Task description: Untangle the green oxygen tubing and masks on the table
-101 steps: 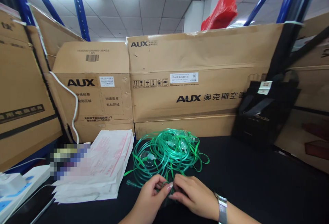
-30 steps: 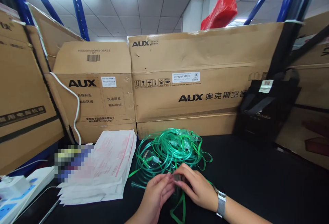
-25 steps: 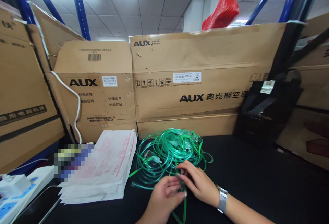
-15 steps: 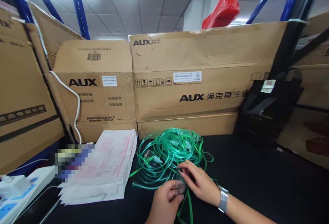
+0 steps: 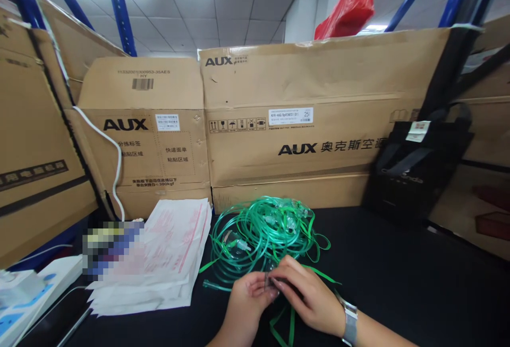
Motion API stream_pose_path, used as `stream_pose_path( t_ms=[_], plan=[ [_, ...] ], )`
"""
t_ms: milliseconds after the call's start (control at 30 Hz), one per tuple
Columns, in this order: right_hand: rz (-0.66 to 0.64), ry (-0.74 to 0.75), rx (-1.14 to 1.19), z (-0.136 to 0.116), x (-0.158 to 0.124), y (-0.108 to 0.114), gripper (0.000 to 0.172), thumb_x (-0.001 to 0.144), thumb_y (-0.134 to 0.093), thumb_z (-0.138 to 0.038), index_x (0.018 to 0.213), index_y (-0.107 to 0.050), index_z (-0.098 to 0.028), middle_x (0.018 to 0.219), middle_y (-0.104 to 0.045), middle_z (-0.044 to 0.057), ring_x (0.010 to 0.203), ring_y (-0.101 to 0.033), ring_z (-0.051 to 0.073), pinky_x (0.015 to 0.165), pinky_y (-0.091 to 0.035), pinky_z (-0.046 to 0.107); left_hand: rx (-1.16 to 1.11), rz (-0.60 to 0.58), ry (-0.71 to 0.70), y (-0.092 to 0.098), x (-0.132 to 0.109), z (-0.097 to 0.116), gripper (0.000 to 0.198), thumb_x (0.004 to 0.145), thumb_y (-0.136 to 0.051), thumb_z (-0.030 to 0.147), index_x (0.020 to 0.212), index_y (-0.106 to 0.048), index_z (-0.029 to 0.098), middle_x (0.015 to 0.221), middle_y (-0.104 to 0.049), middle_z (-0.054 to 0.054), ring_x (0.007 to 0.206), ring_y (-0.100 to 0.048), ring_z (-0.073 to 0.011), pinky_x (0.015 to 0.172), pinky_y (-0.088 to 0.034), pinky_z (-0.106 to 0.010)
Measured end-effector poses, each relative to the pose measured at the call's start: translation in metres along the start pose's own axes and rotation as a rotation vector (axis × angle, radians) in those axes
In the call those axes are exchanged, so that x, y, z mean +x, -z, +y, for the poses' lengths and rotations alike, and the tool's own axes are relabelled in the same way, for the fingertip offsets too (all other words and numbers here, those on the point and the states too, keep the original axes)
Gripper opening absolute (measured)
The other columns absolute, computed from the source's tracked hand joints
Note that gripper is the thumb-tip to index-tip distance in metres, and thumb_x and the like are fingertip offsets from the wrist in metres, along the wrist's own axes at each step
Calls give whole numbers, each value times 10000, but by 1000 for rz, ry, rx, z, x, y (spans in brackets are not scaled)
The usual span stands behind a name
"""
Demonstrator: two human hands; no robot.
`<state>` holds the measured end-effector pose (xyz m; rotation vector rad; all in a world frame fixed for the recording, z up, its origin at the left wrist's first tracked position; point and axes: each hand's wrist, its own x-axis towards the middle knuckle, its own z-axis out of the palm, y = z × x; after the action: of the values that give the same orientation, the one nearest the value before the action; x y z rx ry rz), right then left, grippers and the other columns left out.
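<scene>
A clear plastic oxygen mask (image 5: 268, 281) is mostly covered by my fingers, at the near edge of a tangled pile of green oxygen tubing (image 5: 227, 219). My left hand (image 5: 247, 303) is closed around the mask's side. Opposite it, my right hand (image 5: 306, 296), with a silver watch at the wrist, pinches at the mask's edge; the exact part between the fingertips is hidden. Below both hands a green elastic strap (image 5: 292, 327) dangles in a loop. More clear masks lie in the pile, one mask (image 5: 235, 243) at its left side.
White paper sheets (image 5: 175, 251) lie stacked on the left, beside a power strip (image 5: 53, 278) and a dark phone-like slab (image 5: 59, 315). AUX cardboard (image 5: 247, 155) walls off the back. A black bag (image 5: 418, 171) stands at the right on the black table (image 5: 382, 272).
My right hand has come down slightly and its fingertips now meet my left fingers, covering more of the mask. My left hand has shifted a little left.
</scene>
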<state>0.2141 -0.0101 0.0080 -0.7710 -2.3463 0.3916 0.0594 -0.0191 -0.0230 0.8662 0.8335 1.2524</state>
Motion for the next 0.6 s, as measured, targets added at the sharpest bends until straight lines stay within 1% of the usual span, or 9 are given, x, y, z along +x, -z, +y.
stream_pose_path(
  t_ms=[67,200,333,500,600],
  plan=[
    [-13,-30,11,0,1,-1,212,903,-336,-235,983,-530,-208,866,-542,64,773,-523,153,671,-438,265,2,-1,1,0,0,0,316,395,-839,238,658,-706,126,715,-735,-104,713,-663,-222,740,-484,-323],
    [11,-130,39,5,2,-2,223,912,-319,-287,899,-524,-202,833,-519,48,734,-513,148,662,-437,272,17,-10,26,-1,0,2,347,371,-844,218,673,-713,108,728,-733,-121,723,-665,-235,772,-480,-350],
    [34,-174,126,10,3,-3,243,915,-308,-308,845,-514,-200,802,-497,37,736,-492,145,673,-431,276,32,-21,43,-1,0,4,368,370,-844,214,697,-717,103,750,-732,-128,745,-664,-242,789,-476,-361],
    [71,-226,220,13,4,-6,246,901,-359,-332,766,-513,-195,760,-480,18,734,-481,143,673,-424,269,39,-13,40,-2,-1,3,342,370,-841,200,674,-708,115,724,-731,-111,723,-666,-234,767,-485,-350],
    [56,-249,230,11,5,-6,249,895,-371,-347,752,-505,-194,754,-475,13,722,-477,142,659,-421,265,41,5,36,-2,0,1,317,349,-842,184,620,-691,124,673,-724,-90,679,-663,-219,734,-490,-337]
  ],
)
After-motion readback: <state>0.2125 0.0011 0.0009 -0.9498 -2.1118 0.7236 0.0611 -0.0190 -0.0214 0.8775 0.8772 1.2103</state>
